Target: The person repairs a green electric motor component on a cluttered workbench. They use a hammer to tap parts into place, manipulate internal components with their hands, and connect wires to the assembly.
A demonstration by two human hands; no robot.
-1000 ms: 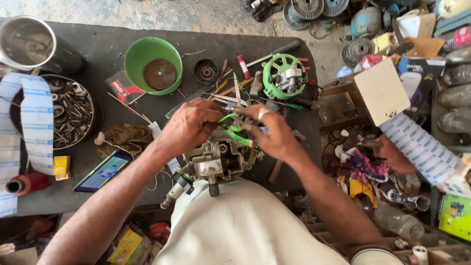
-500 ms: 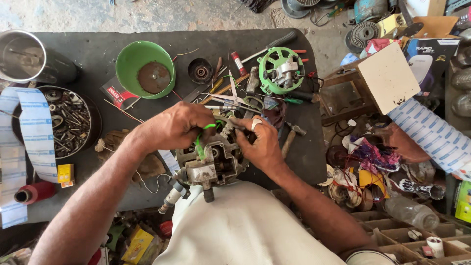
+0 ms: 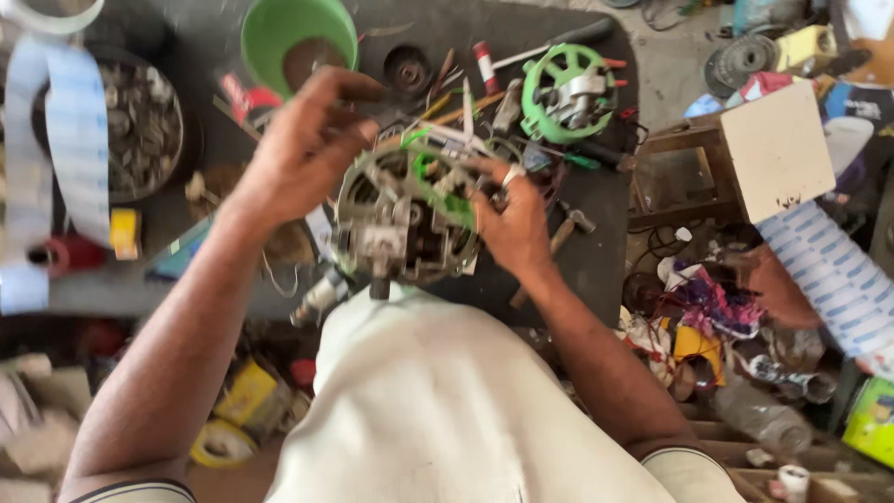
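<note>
Round grey metal motor assembly (image 3: pixel 400 224) with green wires sits gripped between left hand (image 3: pixel 298 149) and right hand (image 3: pixel 512 224), above the dark cluttered table (image 3: pixel 596 251).

A round motor housing (image 3: pixel 402 224) of dull grey cast metal, greasy and rough-looking, carries strips of bright green plastic. The worktop (image 3: pixel 596 251) is covered in dark, matt, rubbery-looking sheet. A glossy green plastic bowl (image 3: pixel 270 28) sits beside a dark pan of dull metal scrap (image 3: pixel 140 130). A green plastic fan part (image 3: pixel 566 91) holds shiny metal. The stool (image 3: pixel 708 177) is worn bare wood. The person's shirt (image 3: pixel 447 410) is pale, smooth cloth.
</note>
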